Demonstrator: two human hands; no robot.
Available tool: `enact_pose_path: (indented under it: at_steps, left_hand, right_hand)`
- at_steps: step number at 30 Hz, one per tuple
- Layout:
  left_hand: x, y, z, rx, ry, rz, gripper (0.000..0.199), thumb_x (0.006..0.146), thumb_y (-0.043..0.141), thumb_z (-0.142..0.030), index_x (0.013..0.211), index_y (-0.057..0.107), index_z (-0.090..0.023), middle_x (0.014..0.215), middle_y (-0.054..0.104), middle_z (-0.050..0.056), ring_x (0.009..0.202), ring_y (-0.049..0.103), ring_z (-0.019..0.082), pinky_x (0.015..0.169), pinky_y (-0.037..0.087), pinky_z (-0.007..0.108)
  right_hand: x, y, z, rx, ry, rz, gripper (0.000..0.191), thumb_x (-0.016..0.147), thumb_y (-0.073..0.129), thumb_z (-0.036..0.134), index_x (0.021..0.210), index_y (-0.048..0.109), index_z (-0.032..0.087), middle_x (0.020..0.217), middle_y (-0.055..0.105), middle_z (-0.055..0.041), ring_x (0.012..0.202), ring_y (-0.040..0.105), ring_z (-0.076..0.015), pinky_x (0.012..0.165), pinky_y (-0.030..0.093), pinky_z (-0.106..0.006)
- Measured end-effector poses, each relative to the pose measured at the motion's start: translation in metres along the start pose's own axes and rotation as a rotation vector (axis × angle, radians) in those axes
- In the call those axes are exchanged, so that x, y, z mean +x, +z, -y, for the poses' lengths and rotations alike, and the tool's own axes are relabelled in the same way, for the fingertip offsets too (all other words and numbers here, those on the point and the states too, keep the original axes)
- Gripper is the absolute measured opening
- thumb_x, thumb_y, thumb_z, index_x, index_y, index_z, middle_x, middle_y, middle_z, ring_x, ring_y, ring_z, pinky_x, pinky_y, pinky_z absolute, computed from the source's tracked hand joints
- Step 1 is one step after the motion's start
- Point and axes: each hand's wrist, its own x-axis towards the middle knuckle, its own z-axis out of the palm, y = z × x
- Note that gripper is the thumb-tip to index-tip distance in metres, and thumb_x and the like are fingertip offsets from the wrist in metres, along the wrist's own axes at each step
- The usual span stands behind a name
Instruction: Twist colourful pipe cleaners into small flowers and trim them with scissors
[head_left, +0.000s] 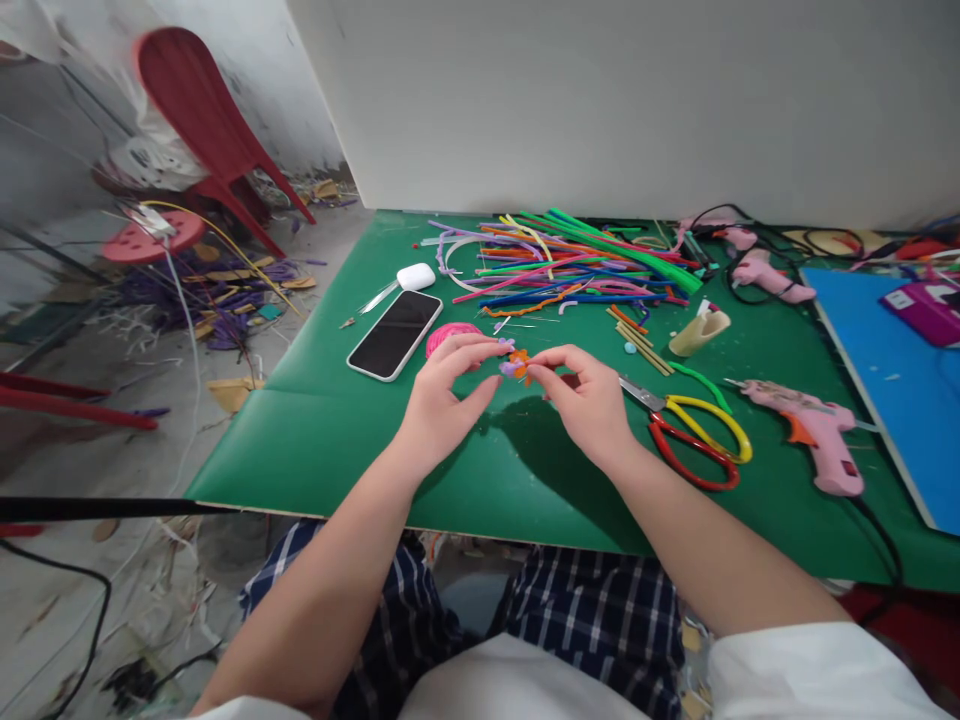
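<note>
A small orange and purple fuzzy piece [517,364] is between my two hands, above the green table [300,430]. My right hand [581,395] pinches its orange side between thumb and fingers. On the other side, my left hand [450,390] has its thumb and fingers apart, with the fingertips at the purple upper part. A ball of pink yarn [452,337] lies just behind my left hand. Scissors with red and yellow handles [694,440] rest to the right of my right hand, blades pointing toward it.
Colourful pipe cleaners [577,265] are heaped at the back. A phone [395,335] and white case [416,277] lie left. A pink glue gun [817,425], a bamboo-like cup [699,332] and a blue board [885,380] are at the right.
</note>
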Motion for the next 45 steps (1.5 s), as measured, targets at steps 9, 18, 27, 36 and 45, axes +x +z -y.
enact_pose_path:
  at_steps: [9, 18, 27, 36, 45]
  left_hand:
    - [-0.007, 0.016, 0.002, -0.152, -0.249, -0.068, 0.020, 0.071, 0.066, -0.030, 0.088, 0.067, -0.018, 0.085, 0.070, 0.003, 0.075, 0.065, 0.016, 0.071, 0.053, 0.028]
    - [-0.003, 0.012, -0.004, -0.487, -0.415, -0.036, 0.021, 0.073, 0.065, -0.033, 0.088, 0.069, -0.019, 0.083, 0.069, 0.003, 0.077, 0.063, 0.016, 0.065, 0.052, 0.024]
    - [-0.004, 0.012, -0.006, -0.446, -0.352, -0.047, 0.028, 0.068, 0.069, -0.025, 0.096, 0.067, -0.022, 0.088, 0.069, 0.003, 0.080, 0.065, 0.016, 0.076, 0.053, 0.029]
    - [-0.002, 0.010, -0.003, -0.538, -0.447, -0.088, 0.019, 0.063, 0.074, -0.027, 0.078, 0.068, -0.017, 0.077, 0.069, 0.003, 0.070, 0.064, 0.015, 0.063, 0.053, 0.026]
    - [-0.001, 0.011, -0.010, -0.655, -0.652, -0.087, 0.019, 0.058, 0.077, -0.025, 0.073, 0.069, -0.017, 0.069, 0.069, 0.001, 0.063, 0.064, 0.012, 0.065, 0.052, 0.023]
  right_hand:
    - [0.002, 0.003, -0.001, 0.385, 0.254, 0.083, 0.016, 0.067, 0.069, 0.032, 0.078, 0.065, 0.019, 0.066, 0.063, 0.0017, 0.054, 0.055, -0.0097, 0.047, 0.045, -0.022]
    - [0.002, 0.003, -0.003, 0.572, 0.281, 0.149, 0.012, 0.068, 0.070, 0.029, 0.076, 0.067, 0.021, 0.067, 0.066, 0.0026, 0.056, 0.058, -0.0095, 0.054, 0.049, -0.024]
    - [0.003, 0.003, -0.009, 0.630, 0.360, 0.195, 0.019, 0.067, 0.070, 0.032, 0.082, 0.070, 0.021, 0.079, 0.070, -0.0020, 0.071, 0.065, -0.0137, 0.066, 0.054, -0.029]
    - [0.002, -0.002, 0.001, 0.316, 0.066, 0.212, 0.008, 0.070, 0.068, 0.024, 0.078, 0.070, 0.022, 0.078, 0.069, 0.0000, 0.069, 0.064, -0.0128, 0.063, 0.053, -0.027]
    - [0.000, -0.004, -0.003, -0.225, -0.527, 0.120, 0.009, 0.081, 0.058, 0.026, 0.081, 0.067, 0.024, 0.081, 0.068, -0.0037, 0.076, 0.061, -0.0147, 0.070, 0.050, -0.029]
